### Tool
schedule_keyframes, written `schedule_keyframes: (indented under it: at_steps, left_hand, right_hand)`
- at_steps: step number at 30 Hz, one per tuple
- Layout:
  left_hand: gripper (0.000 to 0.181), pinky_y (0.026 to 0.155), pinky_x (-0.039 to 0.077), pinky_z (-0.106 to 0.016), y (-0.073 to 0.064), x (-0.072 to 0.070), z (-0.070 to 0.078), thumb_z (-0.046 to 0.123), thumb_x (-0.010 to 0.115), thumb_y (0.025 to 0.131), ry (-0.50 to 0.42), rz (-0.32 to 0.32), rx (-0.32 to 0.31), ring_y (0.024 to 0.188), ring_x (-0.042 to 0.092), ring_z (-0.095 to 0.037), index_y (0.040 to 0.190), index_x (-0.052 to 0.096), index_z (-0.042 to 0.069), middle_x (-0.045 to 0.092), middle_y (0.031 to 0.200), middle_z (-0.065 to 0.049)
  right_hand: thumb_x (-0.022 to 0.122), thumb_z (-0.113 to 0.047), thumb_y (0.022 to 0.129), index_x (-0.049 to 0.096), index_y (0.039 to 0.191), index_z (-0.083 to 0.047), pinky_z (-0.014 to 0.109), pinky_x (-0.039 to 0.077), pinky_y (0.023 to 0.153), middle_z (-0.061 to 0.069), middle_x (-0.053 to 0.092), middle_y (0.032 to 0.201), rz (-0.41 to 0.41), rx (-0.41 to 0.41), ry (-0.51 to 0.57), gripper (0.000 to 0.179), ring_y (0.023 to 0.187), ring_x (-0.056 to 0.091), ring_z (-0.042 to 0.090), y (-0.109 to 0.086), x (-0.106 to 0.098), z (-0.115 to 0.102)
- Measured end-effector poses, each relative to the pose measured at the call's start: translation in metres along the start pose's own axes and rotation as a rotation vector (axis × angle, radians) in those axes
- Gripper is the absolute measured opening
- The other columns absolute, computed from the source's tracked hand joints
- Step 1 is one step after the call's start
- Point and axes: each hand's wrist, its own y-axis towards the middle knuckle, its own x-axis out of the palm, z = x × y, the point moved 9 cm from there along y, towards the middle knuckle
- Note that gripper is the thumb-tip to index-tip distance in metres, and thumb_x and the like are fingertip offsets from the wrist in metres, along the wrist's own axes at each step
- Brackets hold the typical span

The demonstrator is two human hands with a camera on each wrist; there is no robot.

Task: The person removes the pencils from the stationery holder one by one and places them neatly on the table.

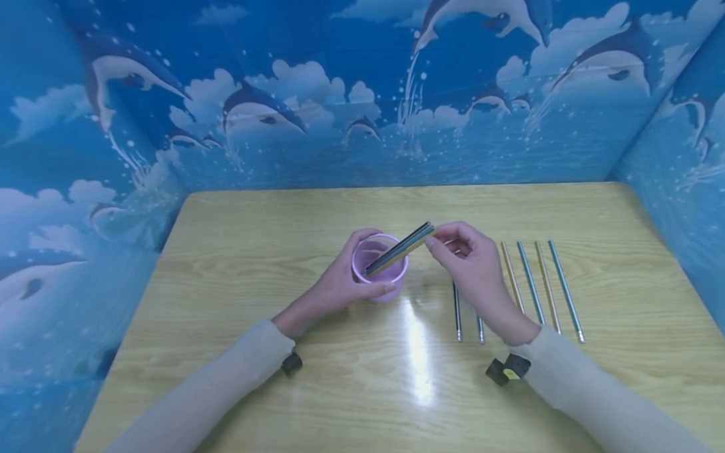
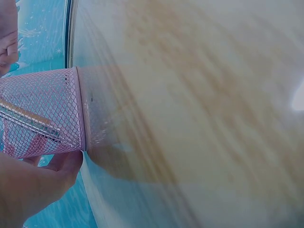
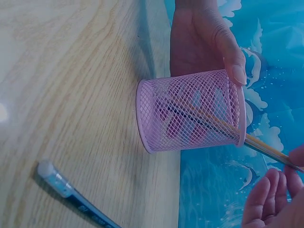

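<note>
My left hand (image 1: 342,282) grips a pink mesh pencil cup (image 1: 405,272) round its side, thumb toward me. The cup stands upright on the table, its wall (image 3: 156,135) see-through. A small bundle of pencils (image 1: 400,249), dark, teal and yellow, leans inside with the lower ends down in the cup. Above the rim, at the right, my right hand (image 1: 472,260) pinches the bundle's upper ends between thumb and fingers. In the left wrist view the pencils' silvery lower ends (image 2: 47,126) show through the mesh near the bottom.
Right of the cup, several pencils lie side by side on the wooden table (image 1: 278,250), among them a black pencil (image 1: 457,316) and a teal pencil (image 1: 567,290). My right forearm crosses over some. Dolphin-printed blue walls (image 1: 317,138) enclose the back and sides.
</note>
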Motion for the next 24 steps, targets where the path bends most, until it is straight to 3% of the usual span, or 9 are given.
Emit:
schedule_keyframes:
  at_steps: [12, 19, 24]
  left_hand:
    - [0.097, 0.112, 0.054, -0.047, 0.000, 0.001, -0.002, 0.004, 0.091, 0.086, 0.010, 0.014, 0.006, 0.136, 0.059, -0.030, 0.163, 0.036, 0.019, 0.057, 0.148, -0.009]
    - [0.098, 0.111, 0.054, -0.047, 0.000, 0.001, -0.002, 0.003, 0.090, 0.086, 0.018, 0.012, 0.017, 0.137, 0.058, -0.033, 0.165, 0.033, 0.014, 0.057, 0.149, -0.010]
    - [0.098, 0.111, 0.055, -0.044, 0.001, -0.001, -0.002, 0.009, 0.093, 0.086, 0.048, 0.023, 0.016, 0.136, 0.058, -0.030, 0.164, 0.036, 0.016, 0.058, 0.147, -0.006]
  right_hand:
    - [0.069, 0.004, 0.104, 0.067, 0.116, 0.008, 0.032, 0.062, 0.092, 0.015, 0.078, 0.109, 0.202, -0.261, 0.328, 0.013, 0.098, 0.074, 0.025, -0.008, -0.023, -0.021]
    - [0.064, 0.009, 0.105, 0.061, 0.123, 0.014, 0.043, 0.064, 0.094, 0.025, 0.072, 0.107, 0.223, -0.394, 0.584, 0.019, 0.101, 0.074, 0.034, -0.010, -0.035, -0.038]
    - [0.061, 0.008, 0.106, 0.058, 0.129, 0.015, 0.043, 0.066, 0.088, 0.025, 0.066, 0.106, 0.234, -0.464, 0.678, 0.024, 0.097, 0.073, 0.035, -0.010, -0.046, -0.050]
